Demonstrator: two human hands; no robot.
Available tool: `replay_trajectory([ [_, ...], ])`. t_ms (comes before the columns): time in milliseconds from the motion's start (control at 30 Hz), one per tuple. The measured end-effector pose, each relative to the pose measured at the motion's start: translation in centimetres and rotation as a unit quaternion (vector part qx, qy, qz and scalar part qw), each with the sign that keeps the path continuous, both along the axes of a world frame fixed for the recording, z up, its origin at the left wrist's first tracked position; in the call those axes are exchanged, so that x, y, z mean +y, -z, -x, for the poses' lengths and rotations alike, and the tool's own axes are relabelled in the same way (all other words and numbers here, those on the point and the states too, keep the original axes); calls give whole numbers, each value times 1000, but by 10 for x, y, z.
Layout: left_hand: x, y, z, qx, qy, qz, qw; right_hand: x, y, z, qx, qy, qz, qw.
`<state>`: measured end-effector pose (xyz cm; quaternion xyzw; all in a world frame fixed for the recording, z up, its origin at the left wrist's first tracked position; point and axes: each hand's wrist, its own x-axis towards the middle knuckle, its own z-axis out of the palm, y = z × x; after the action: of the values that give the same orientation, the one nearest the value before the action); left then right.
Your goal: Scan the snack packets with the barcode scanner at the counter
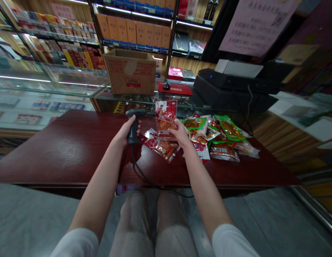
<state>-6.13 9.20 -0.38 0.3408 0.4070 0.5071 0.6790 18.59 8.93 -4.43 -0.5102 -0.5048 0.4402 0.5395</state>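
My left hand is wrapped round the handle of a black barcode scanner, whose head points right and whose cable runs down over the table's front edge. My right hand holds up a red snack packet, upright and just right of the scanner's head. Below it, red packets lie flat on the dark red wooden table.
Several green and red snack packets are heaped on the table's right half. Behind stand a glass counter with a cardboard box, a mouse on a red pad and a black register. Stocked shelves line the back.
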Motion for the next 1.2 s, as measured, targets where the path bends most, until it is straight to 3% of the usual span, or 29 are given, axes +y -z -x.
replay_trajectory([
  [167, -13, 1, -12, 2, 125, -24, 992, -4, -12, -14, 107, 84, -19, 991],
  [333, -19, 10, -25, 38, 199, -40, 978, -4, -13, -15, 154, 79, -4, 985],
  [500, -22, 12, -31, 49, 205, -77, 974, 0, -9, -12, 102, 83, -14, 991],
  [633, -20, 10, -30, 51, 195, -53, 978, 4, -11, -21, -42, 144, -73, 986],
  [700, -16, 11, -27, 78, 149, -30, 985, 3, -15, -34, -164, 192, -113, 961],
  [800, -8, 14, -20, 113, 93, 18, 989, -6, -21, -54, -345, 288, -135, 883],
  [867, -4, 17, -18, 117, 81, 53, 988, -12, -24, -59, -419, 359, -131, 824],
  [933, -1, 20, -20, 116, 74, 77, 988, -17, -26, -54, -450, 397, -136, 788],
  [1000, 1, 23, -24, 105, 64, 86, 989, -19, -25, -40, -466, 355, -153, 796],
  [1100, 3, 24, -29, 92, 16, 53, 994, -18, -20, -14, -479, 149, -131, 855],
  [1200, 6, 20, -28, 78, -43, -10, 996, -20, -13, 5, -496, -21, -62, 866],
])
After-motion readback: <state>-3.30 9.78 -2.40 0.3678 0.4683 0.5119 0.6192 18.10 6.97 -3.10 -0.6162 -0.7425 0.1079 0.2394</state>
